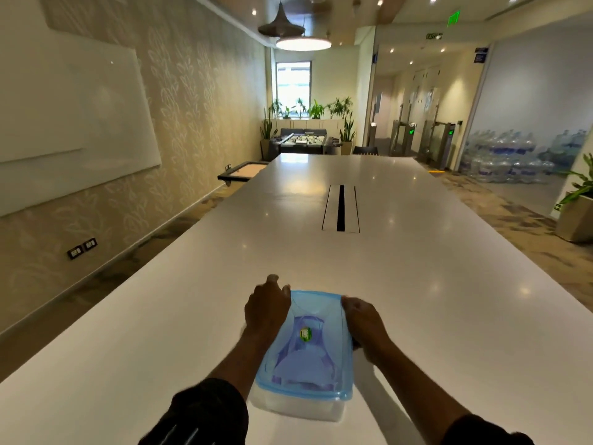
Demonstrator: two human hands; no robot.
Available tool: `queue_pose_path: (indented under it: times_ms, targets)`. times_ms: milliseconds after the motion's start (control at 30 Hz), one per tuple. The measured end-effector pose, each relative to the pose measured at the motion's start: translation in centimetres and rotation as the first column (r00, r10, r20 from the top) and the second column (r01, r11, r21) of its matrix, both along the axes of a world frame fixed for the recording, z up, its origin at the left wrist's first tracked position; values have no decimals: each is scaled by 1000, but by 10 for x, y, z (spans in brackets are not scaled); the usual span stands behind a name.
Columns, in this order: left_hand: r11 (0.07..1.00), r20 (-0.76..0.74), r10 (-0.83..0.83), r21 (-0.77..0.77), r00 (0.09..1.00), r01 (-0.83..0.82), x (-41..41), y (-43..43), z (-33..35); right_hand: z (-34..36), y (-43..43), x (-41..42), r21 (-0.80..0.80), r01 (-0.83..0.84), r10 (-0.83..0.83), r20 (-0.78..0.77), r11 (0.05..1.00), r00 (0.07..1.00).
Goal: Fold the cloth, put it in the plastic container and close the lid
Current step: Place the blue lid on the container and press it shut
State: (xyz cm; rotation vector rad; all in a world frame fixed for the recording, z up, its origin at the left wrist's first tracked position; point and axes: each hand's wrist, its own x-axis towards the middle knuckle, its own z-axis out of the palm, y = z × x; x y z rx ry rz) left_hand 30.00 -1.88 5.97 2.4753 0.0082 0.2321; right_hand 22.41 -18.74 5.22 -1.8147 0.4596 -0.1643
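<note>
A clear plastic container (298, 407) stands on the white table near its front edge. A translucent blue lid (333, 358) with a small green sticker lies on top of it. Through the lid shows a folded purple-blue cloth (305, 367) inside the container. My left hand (266, 308) is pressed against the lid's left edge, fingers curled over its far left corner. My right hand (364, 326) grips the lid's right edge, fingers bent down over the rim. Both arms wear dark sleeves.
The long white table (417, 284) stretches far ahead, with a cable slot (341, 208) in its middle. A wall with a whiteboard (70, 123) runs on the left. Stacked water bottles (513, 155) and a planter (577, 216) stand to the right.
</note>
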Motion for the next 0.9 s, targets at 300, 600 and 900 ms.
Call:
queue_pose_path:
  times_ms: [300, 600, 900]
  targets:
    - [1000, 86, 19, 1, 996, -19, 3, 2, -7, -6, -1, 7, 97, 43, -44, 15, 994, 999]
    - [994, 52, -109, 10, 993, 109, -3, 4, 4, -3, 3, 3, -91, 85, -86, 3, 992, 996]
    - [958, -51, -279, -80, 959, 274, -48, 34, -1, -7, 3, -34, -333, -24, 21, -15, 943, 1000]
